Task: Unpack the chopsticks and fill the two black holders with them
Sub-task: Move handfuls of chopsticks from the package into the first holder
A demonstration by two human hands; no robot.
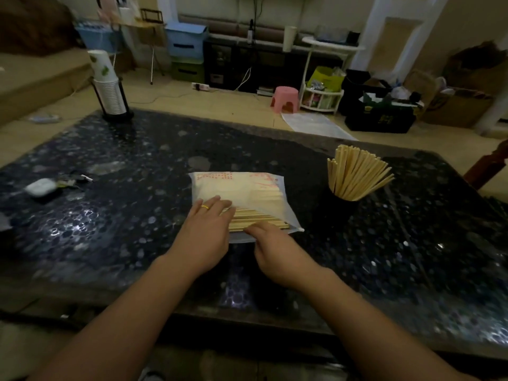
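A white plastic bag of chopsticks (236, 191) lies flat in the middle of the dark table (115, 215), its near end open with pale wooden chopsticks (258, 220) showing. My left hand (209, 229), with a gold ring, rests on the bag's near left corner, fingers laid over the chopsticks. My right hand (272, 248) pinches at the bag's open edge beside the chopstick ends. To the right stands one black holder (339, 203), packed with upright chopsticks (354, 173) that fan out. A second holder is not visible.
A black rack with stacked paper cups (108, 86) stands at the table's far left corner. A small white case (38, 187) and clutter lie at the left. Beyond the table are a pink stool (286, 99), boxes and shelves on the floor.
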